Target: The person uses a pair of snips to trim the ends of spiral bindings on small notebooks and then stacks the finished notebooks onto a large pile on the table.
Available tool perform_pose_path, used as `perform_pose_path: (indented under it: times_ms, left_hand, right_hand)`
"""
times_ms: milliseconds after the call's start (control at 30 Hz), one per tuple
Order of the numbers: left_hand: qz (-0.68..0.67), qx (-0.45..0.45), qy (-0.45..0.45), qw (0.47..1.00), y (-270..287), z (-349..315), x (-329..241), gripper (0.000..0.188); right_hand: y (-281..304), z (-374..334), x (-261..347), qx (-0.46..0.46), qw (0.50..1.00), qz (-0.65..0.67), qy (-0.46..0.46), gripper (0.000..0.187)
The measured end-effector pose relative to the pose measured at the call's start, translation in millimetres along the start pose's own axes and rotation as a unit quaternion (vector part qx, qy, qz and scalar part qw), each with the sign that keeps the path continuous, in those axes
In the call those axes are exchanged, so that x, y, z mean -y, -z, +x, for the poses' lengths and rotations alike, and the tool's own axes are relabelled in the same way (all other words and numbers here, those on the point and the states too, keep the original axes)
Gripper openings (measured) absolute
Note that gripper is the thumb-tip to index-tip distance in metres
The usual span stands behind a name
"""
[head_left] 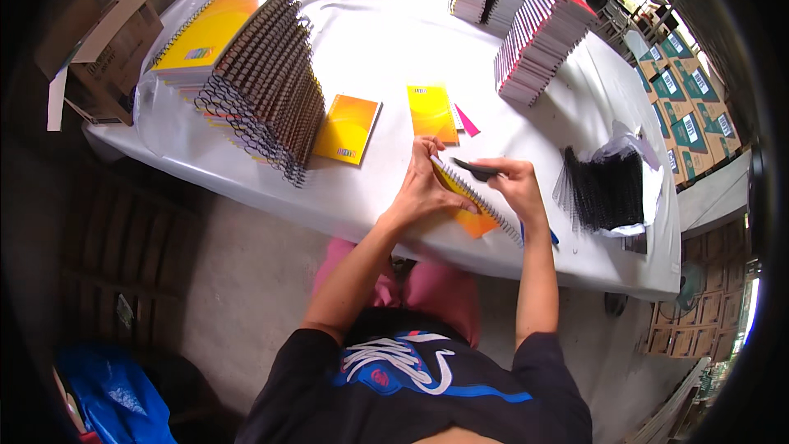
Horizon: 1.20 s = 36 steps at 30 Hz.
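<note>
My left hand point(419, 187) is closed around an orange-yellow notebook point(472, 220), which stands tilted near the table's front edge. A wire spiral point(481, 199) runs along the notebook's upper edge. In my right hand point(519, 184) is a small dark hand tool point(477, 169), its tip close to the far end of the spiral; whether it touches the wire I cannot tell. Just beyond my left hand lies a flat yellow cover point(431, 111), with a pink slip point(468, 121) beside it. Another orange-yellow notebook point(349, 130) rests to the left.
A tall stack of spiral notebooks point(263, 74) leans at the left. Further stacks with red covers point(538, 41) stand back right. Black plastic coils point(606, 189) lie at the right, near a blue pen-like object point(553, 235). Cartons point(686, 107) are piled beyond the white table point(370, 41).
</note>
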State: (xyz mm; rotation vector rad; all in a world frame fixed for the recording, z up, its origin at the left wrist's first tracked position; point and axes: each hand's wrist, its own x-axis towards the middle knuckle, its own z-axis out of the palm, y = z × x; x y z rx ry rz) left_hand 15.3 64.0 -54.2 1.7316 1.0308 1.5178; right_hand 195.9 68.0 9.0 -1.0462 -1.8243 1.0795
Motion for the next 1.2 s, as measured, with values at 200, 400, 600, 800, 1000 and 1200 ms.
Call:
perform_pose_path:
  times_ms: [200,400,600,800,1000,1200]
  left_hand:
    - [-0.013,0.026,0.072,0.997,3,-2,-5,0.101]
    - [-0.033,0.045,0.086,0.995,5,-6,2,0.100]
    - [-0.069,0.016,0.061,0.996,2,-5,2,0.065]
    - [-0.243,0.047,0.175,0.953,16,-12,-7,0.017]
    - [-0.272,-0.106,0.093,0.952,1,-14,-17,0.062]
    - [-0.090,-0.161,-0.009,0.983,6,-22,-49,0.072]
  right_hand:
    - [-11,7,9,0.023,0.996,-0.082,-0.003,0.036]
    - [-23,2,9,-0.008,1.000,0.030,0.006,0.033]
    - [-8,-5,-11,-0.130,0.971,-0.199,0.023,0.034]
    - [25,-84,-13,-0.153,0.887,-0.410,-0.146,0.054]
    - [-10,-143,-38,-0.260,0.815,-0.506,-0.109,0.050]
    - [-18,-119,30,-0.309,0.940,-0.140,-0.041,0.043]
